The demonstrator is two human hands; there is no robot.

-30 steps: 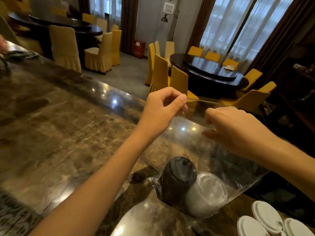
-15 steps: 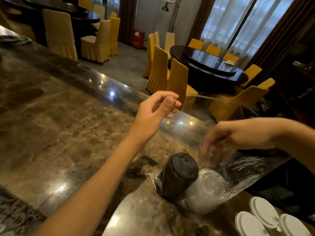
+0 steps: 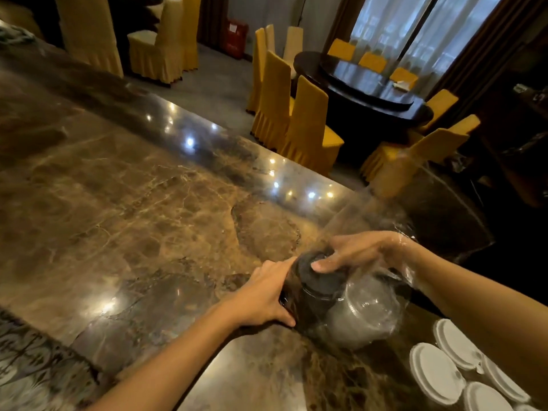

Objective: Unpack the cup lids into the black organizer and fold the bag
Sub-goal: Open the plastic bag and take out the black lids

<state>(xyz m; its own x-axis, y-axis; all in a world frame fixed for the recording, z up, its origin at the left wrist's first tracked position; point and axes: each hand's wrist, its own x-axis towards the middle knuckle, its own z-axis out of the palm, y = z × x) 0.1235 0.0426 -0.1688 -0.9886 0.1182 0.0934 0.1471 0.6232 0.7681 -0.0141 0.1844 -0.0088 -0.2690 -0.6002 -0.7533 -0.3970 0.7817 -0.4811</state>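
A clear plastic bag (image 3: 394, 215) stands open on the marble counter. Inside it lie a stack of black cup lids (image 3: 317, 295) and a stack of clear lids (image 3: 361, 315), side by side. My right hand (image 3: 358, 250) is inside the bag with its fingers curled over the top of the black stack. My left hand (image 3: 267, 295) presses against the outside of the bag at the black stack's left side, fingers wrapped around it. The black organizer is not in view.
Several white lids (image 3: 439, 372) lie at the counter's lower right. The brown marble counter (image 3: 133, 209) stretches left and away. Beyond its far edge stand yellow-covered chairs (image 3: 302, 126) and a round dark table (image 3: 370, 93).
Both hands dropped from the bag's raised mouth. My right hand went down into the bag onto the black lids, and my left hand came down against the stack from outside.
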